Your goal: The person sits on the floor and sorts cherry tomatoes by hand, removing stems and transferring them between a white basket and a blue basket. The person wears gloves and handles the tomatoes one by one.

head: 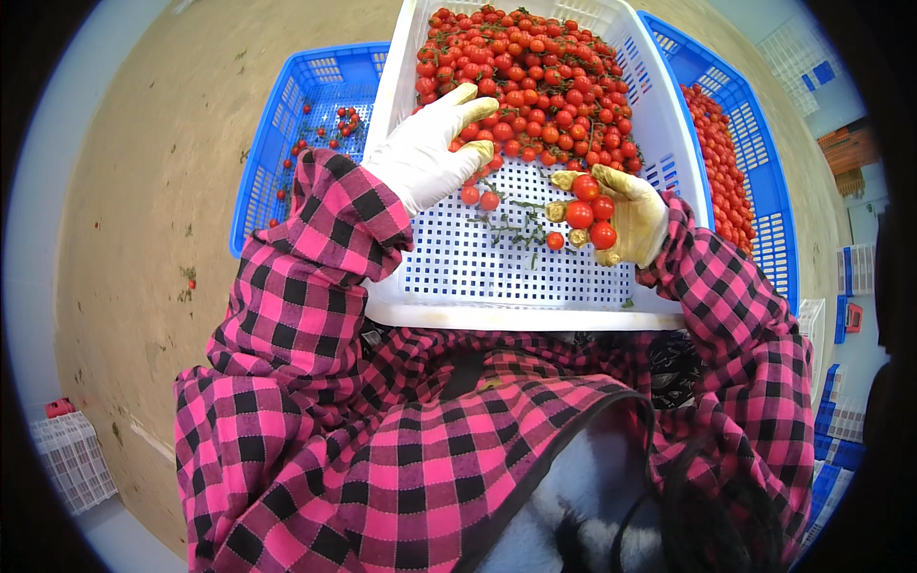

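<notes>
A white plastic crate [516, 319] with a perforated floor stands before me, and red cherry tomatoes [530, 79] on green stems are heaped in its far part. My left hand [433, 147], in a white glove with yellowed fingertips, reaches over the crate's left wall. Its fingers are apart at the near left edge of the heap, and I see nothing held. In my right hand [627, 211], gloved and stained yellow, lie several cherry tomatoes [591, 211] above the crate floor. Loose green stems [512, 229] and a few tomatoes [489, 200] are on the floor between the hands.
On the left, a blue plastic crate [247, 208] holds scattered tomatoes. Another blue crate [777, 243], well filled with tomatoes [720, 172], stands to the right. Bits of stem and a fallen tomato [191, 284] dot the tan ground. Stacked crates [71, 458] appear at the lower left.
</notes>
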`<act>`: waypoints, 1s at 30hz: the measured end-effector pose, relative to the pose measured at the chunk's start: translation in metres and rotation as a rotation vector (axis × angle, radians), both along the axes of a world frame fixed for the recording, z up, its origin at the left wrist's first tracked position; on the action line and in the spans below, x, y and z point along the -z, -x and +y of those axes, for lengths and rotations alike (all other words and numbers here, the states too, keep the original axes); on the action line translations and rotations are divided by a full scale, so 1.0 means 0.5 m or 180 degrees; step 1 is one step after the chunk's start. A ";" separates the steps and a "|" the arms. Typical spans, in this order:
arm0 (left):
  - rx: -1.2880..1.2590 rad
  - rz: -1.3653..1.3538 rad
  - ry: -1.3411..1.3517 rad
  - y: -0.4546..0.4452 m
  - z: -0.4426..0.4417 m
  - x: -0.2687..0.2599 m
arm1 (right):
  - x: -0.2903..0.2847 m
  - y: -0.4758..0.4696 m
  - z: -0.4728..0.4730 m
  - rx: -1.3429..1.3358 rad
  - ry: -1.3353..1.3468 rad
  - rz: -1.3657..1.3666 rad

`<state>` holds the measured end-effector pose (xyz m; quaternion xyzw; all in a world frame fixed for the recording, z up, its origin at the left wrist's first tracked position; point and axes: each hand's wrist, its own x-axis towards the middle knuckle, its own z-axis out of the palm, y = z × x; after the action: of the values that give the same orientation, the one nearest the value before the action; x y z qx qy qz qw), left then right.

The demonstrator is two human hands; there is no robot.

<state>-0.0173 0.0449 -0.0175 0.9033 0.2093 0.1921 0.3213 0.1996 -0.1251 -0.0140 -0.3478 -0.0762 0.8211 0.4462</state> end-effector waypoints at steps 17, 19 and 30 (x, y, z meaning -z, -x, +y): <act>-0.1138 -0.2345 0.2164 0.008 0.037 -0.040 | -0.091 -0.361 -0.225 0.2352 -0.0307 -0.5672; -0.1162 -0.2217 0.2374 0.008 0.032 -0.042 | -0.077 -0.290 -0.163 0.2286 -0.1179 -0.5810; -0.0873 -0.1871 0.2112 0.003 0.033 -0.038 | 0.202 0.130 0.192 -0.1064 -0.1214 -0.5768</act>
<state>-0.0188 0.0612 0.0016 0.6228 0.2771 0.4035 0.6103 0.1348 -0.0290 -0.1149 -0.7598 -0.5766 0.2645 0.1426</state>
